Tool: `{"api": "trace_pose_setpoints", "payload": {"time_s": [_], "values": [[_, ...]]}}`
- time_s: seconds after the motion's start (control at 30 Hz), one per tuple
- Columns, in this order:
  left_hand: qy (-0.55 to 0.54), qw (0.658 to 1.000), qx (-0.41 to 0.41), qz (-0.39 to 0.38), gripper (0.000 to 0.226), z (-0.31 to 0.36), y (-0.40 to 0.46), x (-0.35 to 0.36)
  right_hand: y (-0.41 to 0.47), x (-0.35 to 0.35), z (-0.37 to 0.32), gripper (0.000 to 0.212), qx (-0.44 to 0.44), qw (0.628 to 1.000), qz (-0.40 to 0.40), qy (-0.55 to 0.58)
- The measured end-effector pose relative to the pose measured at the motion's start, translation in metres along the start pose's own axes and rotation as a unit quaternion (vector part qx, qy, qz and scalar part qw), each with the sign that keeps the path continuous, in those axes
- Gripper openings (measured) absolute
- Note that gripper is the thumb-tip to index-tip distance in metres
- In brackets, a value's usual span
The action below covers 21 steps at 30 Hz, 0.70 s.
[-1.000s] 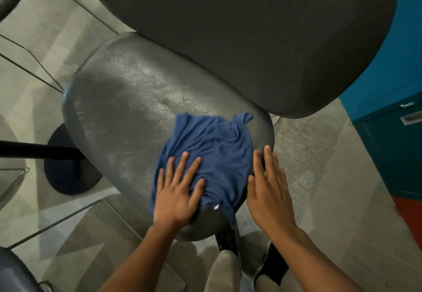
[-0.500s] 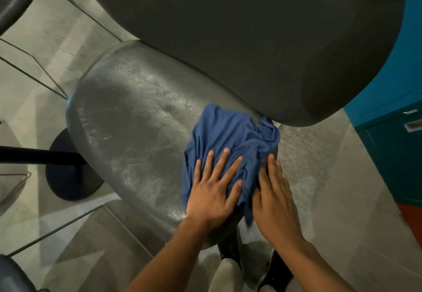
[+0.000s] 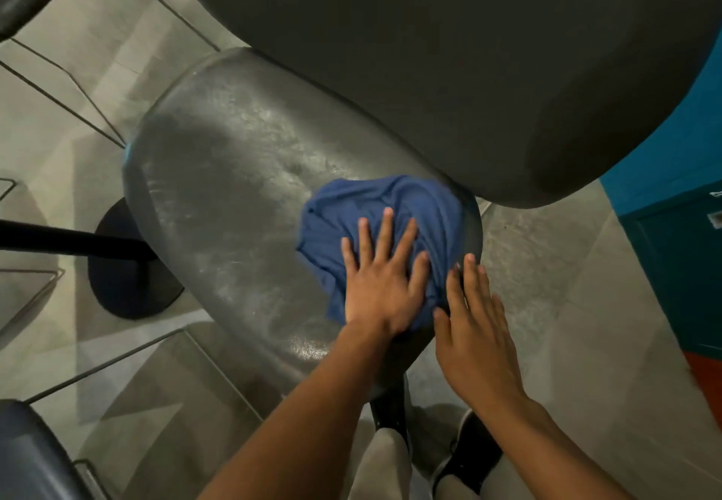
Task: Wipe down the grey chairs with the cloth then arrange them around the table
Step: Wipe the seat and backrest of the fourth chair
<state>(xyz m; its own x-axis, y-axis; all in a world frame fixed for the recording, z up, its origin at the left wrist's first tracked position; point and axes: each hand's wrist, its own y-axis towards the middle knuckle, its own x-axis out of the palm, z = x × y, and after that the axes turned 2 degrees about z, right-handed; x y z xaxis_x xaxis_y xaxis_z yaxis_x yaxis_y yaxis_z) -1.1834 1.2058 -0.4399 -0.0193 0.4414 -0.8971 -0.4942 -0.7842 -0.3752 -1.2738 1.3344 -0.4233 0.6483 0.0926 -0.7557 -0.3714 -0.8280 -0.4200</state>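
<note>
— Directly below, what is seen?

— A grey chair seat is viewed from above, its dark backrest filling the top of the view. A bunched blue cloth is laid on the seat's near right corner.

— How are the hands placed?

— The left hand is pressed flat on the cloth, fingers spread. The right hand is laid open against the seat's right edge, fingers straight and close together, just beside the cloth.

— And around the chair?

— Pale floor tiles and a teal cabinet at right are seen.
</note>
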Motion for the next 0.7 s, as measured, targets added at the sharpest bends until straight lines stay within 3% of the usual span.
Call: {"api": "trace_pose_setpoints", "payload": {"time_s": [0.07,0.13,0.3,0.43,0.5,0.6,0.7], "values": [[0.000,0.998,0.063,-0.005,0.059,-0.011,-0.036,0.003,-0.001,-0.002,0.000,0.063,0.004,1.000,-0.002,-0.013],[-0.001,0.998,0.067,-0.017,0.058,-0.044,-0.076,0.005,0.000,-0.007,0.000,0.062,0.003,1.000,0.002,-0.022],[-0.004,0.995,-0.098,-0.029,0.060,-0.121,-0.069,-0.009,0.002,-0.019,-0.007,0.062,0.009,0.999,-0.030,-0.022],[-0.040,0.974,-0.224,0.023,0.060,-0.095,0.036,-0.028,0.004,-0.010,-0.011,0.058,0.029,0.999,-0.007,-0.027],[-0.028,0.982,-0.184,0.025,0.060,-0.056,0.073,-0.025,0.005,-0.001,-0.014,0.067,0.035,0.999,0.013,-0.029],[0.018,1.000,0.000,0.013,0.062,0.002,0.073,-0.016,0.007,0.013,-0.020,0.069,0.052,0.996,0.052,-0.050],[0.032,0.993,0.110,-0.007,0.063,-0.005,0.074,-0.021,0.009,0.018,-0.026,0.068,0.074,0.992,0.077,-0.067]]}}
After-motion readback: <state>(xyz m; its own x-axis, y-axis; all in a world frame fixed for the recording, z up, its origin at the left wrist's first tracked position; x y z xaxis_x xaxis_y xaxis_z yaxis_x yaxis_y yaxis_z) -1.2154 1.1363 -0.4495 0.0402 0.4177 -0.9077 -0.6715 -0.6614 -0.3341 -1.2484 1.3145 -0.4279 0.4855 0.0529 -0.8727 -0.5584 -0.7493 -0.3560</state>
